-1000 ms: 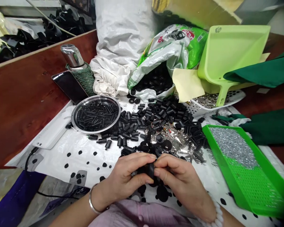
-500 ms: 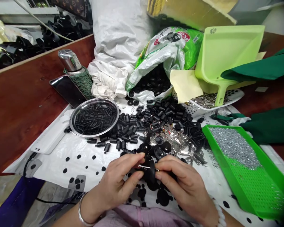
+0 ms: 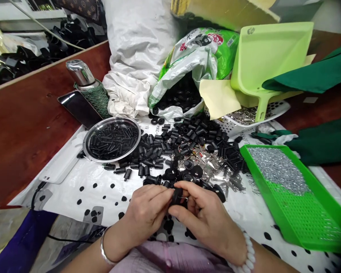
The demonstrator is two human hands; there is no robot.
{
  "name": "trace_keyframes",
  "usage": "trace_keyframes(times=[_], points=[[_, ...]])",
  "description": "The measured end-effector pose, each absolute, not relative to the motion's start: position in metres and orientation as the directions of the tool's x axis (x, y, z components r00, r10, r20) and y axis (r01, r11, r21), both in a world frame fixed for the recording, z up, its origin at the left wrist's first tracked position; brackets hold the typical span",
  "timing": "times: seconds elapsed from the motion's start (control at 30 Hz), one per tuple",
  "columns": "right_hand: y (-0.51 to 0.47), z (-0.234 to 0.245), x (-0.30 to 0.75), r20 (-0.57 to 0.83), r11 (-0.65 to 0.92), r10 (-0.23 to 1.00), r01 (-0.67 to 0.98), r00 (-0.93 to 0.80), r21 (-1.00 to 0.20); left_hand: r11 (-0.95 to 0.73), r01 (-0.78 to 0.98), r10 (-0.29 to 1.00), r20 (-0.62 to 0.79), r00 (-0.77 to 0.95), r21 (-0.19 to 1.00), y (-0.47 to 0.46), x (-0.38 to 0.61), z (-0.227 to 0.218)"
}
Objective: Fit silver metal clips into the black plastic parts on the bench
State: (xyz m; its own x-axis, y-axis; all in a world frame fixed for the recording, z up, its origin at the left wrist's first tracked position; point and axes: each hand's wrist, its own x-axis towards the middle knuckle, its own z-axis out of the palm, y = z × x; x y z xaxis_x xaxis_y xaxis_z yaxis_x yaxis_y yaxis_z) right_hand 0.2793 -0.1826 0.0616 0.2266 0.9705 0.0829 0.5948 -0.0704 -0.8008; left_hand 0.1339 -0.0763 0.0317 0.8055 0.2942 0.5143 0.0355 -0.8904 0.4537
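I am standing by a table covered in white plastic sheeting point(image 3: 66, 199) with black spots, where a person in a lilac shirt point(image 3: 159, 258) works with both hands meeting low in the middle. Between them is a small, round, black plastic piece point(image 3: 176, 196), held just above the sheeting in front of the heap, with a thin silver metal pin point(image 3: 184, 198) showing at its right side. The left hand point(image 3: 148, 208), a silver bangle point(image 3: 104, 246) at its wrist, has its fingers together and closed on the left side of the piece; I cannot make out its thumb tip. The right hand point(image 3: 206, 214), with a white bead bracelet point(image 3: 247, 252), clamps forefinger and thumb on the piece, forefinger at the top edge, thumb at the lower, other fingers curled near the pin.

Just beyond the hands spreads a heap of black ribbed plastic cylinders point(image 3: 191, 131), mixed with flat silver metal strips point(image 3: 207, 161). To its left, a round shiny steel dish point(image 3: 110, 160) holds slim black ribbed pieces point(image 3: 110, 138). To the right lies a bright green perforated plastic tray point(image 3: 309, 216), its far part covered with tiny silvery metal bits point(image 3: 278, 170). Behind the heap, a green-and-white plastic bag point(image 3: 184, 62) gapes over black rings point(image 3: 179, 94).
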Motion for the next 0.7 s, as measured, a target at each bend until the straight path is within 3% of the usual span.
trace_keyframes(times=[0.13,0.33,0.5,0.7], points=[[-0.182,0.063,0.277,0.182,-0.029,0.954,0.677,0.238,-0.736,-0.909,0.057,0.284,0.513,0.81,0.412,-0.077,0.134,0.032],[-0.184,0.059,0.28,0.297,0.091,0.945,0.758,0.139,-0.646,-0.829,0.051,0.364,0.468,0.805,0.557,-0.077,0.133,0.031],[-0.181,0.064,0.283,0.24,0.132,0.971,0.775,0.026,-0.618,-0.738,0.024,0.396,0.404,0.825,0.675,-0.076,0.133,0.031],[-0.173,0.068,0.278,0.192,0.107,0.981,0.817,0.005,-0.567,-0.691,0.0,0.427,0.408,0.807,0.723,-0.071,0.134,0.029]])
